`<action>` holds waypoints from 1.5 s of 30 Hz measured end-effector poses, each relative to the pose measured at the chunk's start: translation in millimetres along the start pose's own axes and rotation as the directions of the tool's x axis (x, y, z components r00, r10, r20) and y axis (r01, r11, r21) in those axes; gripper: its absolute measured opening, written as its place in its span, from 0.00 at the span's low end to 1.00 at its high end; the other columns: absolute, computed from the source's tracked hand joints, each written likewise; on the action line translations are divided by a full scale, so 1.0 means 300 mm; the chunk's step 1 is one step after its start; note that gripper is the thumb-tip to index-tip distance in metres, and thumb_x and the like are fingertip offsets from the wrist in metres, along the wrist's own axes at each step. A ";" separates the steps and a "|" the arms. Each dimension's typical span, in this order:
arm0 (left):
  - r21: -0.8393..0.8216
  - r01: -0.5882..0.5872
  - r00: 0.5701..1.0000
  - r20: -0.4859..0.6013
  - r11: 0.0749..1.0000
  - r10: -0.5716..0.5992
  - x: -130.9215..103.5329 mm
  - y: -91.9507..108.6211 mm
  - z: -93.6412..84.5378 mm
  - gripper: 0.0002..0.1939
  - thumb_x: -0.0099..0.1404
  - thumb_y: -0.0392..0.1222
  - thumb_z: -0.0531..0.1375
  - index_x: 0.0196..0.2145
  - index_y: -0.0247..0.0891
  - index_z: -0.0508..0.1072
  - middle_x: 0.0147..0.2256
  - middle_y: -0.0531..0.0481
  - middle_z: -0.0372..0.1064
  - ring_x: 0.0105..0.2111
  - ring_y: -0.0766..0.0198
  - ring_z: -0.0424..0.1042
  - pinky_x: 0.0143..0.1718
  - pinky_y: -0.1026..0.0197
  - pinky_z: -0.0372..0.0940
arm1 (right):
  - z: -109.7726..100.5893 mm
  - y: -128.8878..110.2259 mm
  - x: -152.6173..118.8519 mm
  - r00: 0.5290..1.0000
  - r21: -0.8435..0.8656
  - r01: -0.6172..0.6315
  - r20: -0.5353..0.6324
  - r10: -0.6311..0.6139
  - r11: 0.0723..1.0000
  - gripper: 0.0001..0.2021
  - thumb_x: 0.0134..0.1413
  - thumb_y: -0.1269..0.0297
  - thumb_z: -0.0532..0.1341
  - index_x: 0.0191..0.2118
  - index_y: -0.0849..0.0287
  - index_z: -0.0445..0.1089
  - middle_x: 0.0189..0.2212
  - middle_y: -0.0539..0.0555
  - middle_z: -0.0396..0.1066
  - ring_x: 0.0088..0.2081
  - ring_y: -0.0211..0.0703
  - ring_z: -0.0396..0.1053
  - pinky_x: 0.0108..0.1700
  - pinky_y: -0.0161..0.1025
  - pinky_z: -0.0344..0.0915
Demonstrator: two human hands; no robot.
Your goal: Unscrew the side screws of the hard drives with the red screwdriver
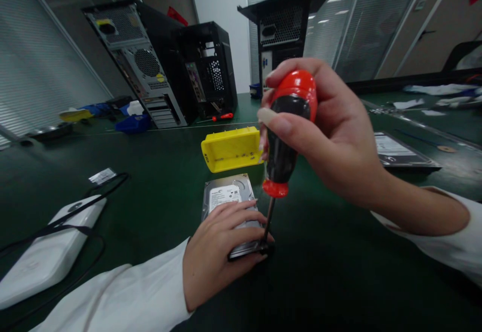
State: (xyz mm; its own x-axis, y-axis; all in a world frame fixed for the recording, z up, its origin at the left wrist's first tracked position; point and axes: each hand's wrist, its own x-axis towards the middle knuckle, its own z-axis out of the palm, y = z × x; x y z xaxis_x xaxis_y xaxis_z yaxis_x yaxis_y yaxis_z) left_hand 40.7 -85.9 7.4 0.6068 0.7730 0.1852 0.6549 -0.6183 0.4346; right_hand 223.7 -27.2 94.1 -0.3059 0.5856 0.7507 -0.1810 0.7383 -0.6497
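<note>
My right hand (331,136) grips a red and black screwdriver (284,136) by its handle. The shaft points down, and its tip meets the near right corner of a silver hard drive (229,186). My left hand (226,246) lies over the drive's near half, with fingers across its top and the thumb along the near edge, holding it on the dark green table. A white label shows on the drive's far half; the rest is hidden under my fingers. Just behind the drive is a yellow tray (222,158) with several small screws (252,155) in it.
Another hard drive (402,151) lies to the right. A white power bank-like box (56,246) with a black cord (75,214) is at left. Computer cases (150,66) stand at the back, with a second red screwdriver (223,117) and a blue bin (132,123) near them.
</note>
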 end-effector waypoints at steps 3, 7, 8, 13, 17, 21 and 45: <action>0.006 0.003 1.000 -0.009 1.000 -0.003 -0.002 -0.001 0.001 0.13 0.59 0.39 0.61 0.43 0.51 0.72 0.51 0.58 0.67 0.56 0.57 0.60 0.58 0.49 0.53 | 0.001 0.000 0.003 1.000 0.089 0.026 -0.001 -0.026 0.996 0.11 0.52 0.70 0.61 0.40 0.59 0.58 0.31 0.48 0.62 0.30 0.33 0.66 0.32 0.32 0.68; 0.012 0.002 1.000 -0.011 1.000 -0.001 -0.002 -0.003 0.002 0.14 0.59 0.39 0.62 0.43 0.51 0.72 0.51 0.59 0.67 0.56 0.57 0.60 0.58 0.50 0.53 | 0.006 -0.003 0.001 0.999 0.142 0.028 0.024 -0.031 0.989 0.11 0.53 0.73 0.60 0.39 0.58 0.56 0.30 0.47 0.61 0.25 0.31 0.64 0.29 0.33 0.67; 0.013 0.000 1.000 -0.009 1.000 0.000 -0.001 -0.004 0.002 0.14 0.59 0.38 0.62 0.43 0.51 0.72 0.51 0.58 0.67 0.56 0.57 0.60 0.58 0.50 0.53 | 0.007 -0.004 -0.001 1.000 0.125 0.016 0.016 -0.018 0.992 0.11 0.53 0.73 0.60 0.39 0.57 0.56 0.30 0.47 0.62 0.25 0.31 0.64 0.28 0.32 0.67; 0.009 -0.012 1.000 -0.013 1.000 0.013 0.001 -0.004 0.001 0.13 0.59 0.39 0.61 0.43 0.50 0.72 0.50 0.57 0.67 0.55 0.57 0.61 0.58 0.50 0.52 | 0.019 -0.010 -0.010 0.997 0.109 0.076 -0.030 -0.073 0.991 0.14 0.50 0.69 0.63 0.40 0.57 0.59 0.39 0.51 0.63 0.26 0.31 0.64 0.26 0.31 0.66; 0.008 -0.015 1.000 -0.014 1.000 0.015 0.002 -0.001 -0.001 0.13 0.59 0.38 0.61 0.43 0.50 0.72 0.50 0.57 0.67 0.55 0.57 0.61 0.57 0.50 0.53 | 0.027 -0.047 -0.013 0.999 0.181 0.020 -0.049 -0.011 0.983 0.09 0.56 0.58 0.56 0.39 0.55 0.58 0.40 0.50 0.61 0.26 0.33 0.63 0.24 0.34 0.65; 0.010 0.004 1.000 -0.009 1.000 -0.003 0.005 0.003 -0.005 0.12 0.59 0.39 0.61 0.42 0.49 0.73 0.49 0.56 0.68 0.54 0.56 0.62 0.57 0.50 0.53 | 0.020 -0.083 -0.013 0.989 0.250 -0.093 0.137 0.060 0.964 0.13 0.59 0.52 0.48 0.39 0.55 0.57 0.31 0.50 0.61 0.28 0.40 0.64 0.29 0.42 0.68; 0.023 -0.011 1.000 -0.006 1.000 0.011 0.003 -0.002 0.002 0.13 0.59 0.38 0.61 0.43 0.48 0.73 0.50 0.54 0.68 0.55 0.55 0.61 0.57 0.47 0.54 | 0.009 -0.054 0.001 0.995 0.223 -0.054 0.089 0.035 0.973 0.07 0.59 0.71 0.52 0.43 0.60 0.60 0.28 0.48 0.62 0.27 0.33 0.63 0.30 0.32 0.66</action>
State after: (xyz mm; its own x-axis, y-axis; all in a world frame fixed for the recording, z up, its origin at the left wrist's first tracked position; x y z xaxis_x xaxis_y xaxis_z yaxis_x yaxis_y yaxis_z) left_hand 41.1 -84.9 6.7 0.6110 0.7671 0.1955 0.6587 -0.6297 0.4119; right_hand 224.1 -39.9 104.4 -0.3938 0.5787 0.7141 -0.3684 0.6124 -0.6994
